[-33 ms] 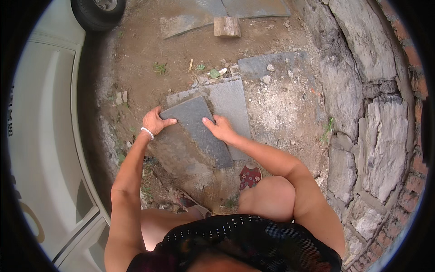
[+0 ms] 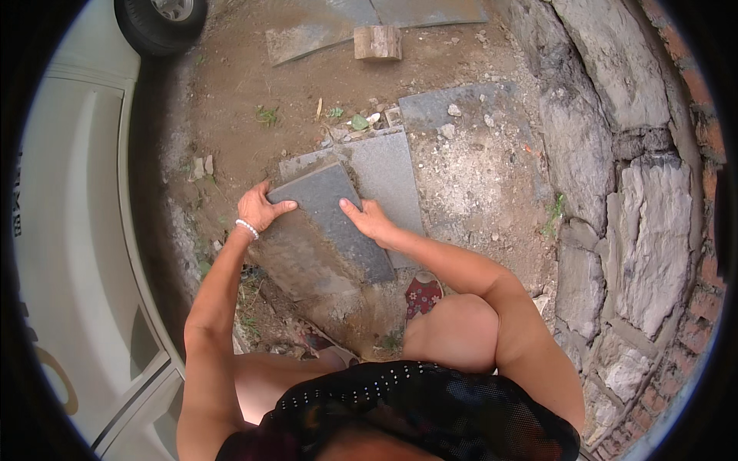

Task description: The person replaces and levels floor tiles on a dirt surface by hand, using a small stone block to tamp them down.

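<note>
A dark grey paving slab, its near left part coated in brown soil, lies slanted in front of me. My left hand is closed on its far left corner, the thumb on top and the fingers curled over the edge. On the right long edge my right hand grips the same slab, thumb on its face, fingers partly hidden. Under and beside it is a lighter grey slab, its right part uncovered. Whether the dark slab rests fully on it or is tilted, I cannot tell.
A short wood block stands by more slabs at the far side. A dusty slab with loose stones is to the right. A rough stone wall bounds the right; a pale vehicle with a black tyre stands left.
The view has shifted very slightly. Both hands keep the same hold on the dark slab, which shows no clear movement.
</note>
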The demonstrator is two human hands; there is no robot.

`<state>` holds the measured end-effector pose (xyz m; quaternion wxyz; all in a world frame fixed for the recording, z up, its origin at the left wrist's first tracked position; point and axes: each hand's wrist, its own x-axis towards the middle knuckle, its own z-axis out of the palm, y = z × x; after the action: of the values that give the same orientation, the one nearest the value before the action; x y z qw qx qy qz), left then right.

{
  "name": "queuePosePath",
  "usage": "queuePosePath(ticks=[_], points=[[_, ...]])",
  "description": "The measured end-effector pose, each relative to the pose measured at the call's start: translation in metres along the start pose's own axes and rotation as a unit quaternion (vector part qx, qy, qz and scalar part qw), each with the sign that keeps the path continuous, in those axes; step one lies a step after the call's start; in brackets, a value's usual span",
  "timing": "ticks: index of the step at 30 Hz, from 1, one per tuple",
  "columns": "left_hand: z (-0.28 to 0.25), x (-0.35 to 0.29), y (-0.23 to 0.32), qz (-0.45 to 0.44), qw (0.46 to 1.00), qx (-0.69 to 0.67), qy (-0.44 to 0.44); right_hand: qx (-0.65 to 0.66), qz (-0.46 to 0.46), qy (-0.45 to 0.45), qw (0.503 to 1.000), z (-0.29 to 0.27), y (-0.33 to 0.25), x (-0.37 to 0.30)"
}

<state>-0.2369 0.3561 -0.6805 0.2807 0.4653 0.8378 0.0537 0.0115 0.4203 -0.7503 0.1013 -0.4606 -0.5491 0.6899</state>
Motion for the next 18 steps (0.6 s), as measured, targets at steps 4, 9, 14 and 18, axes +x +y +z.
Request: queuePosePath(ticks=[4,9,14,18], points=[[-0.017,-0.031,0.025,0.039,0.995,0.023,0.091,0.036,-0.054,0.044,0.997,0.002,-0.004,-0.029],[-0.041,-0.056,0.101,0.178,0.958,-0.034,0.221,-0.056,-0.105,0.113,0.986,-0.069,-0.060,-0.086],[-0.050,-0.065,0.244,0.383,0.876,-0.113,0.271,0.044,-0.237,0.287,0.927,-0.168,-0.103,-0.180],[-0.030,-0.078,0.335,0.505,0.809,-0.202,0.223,-0.057,-0.241,0.430,0.868,-0.222,-0.124,-0.271]])
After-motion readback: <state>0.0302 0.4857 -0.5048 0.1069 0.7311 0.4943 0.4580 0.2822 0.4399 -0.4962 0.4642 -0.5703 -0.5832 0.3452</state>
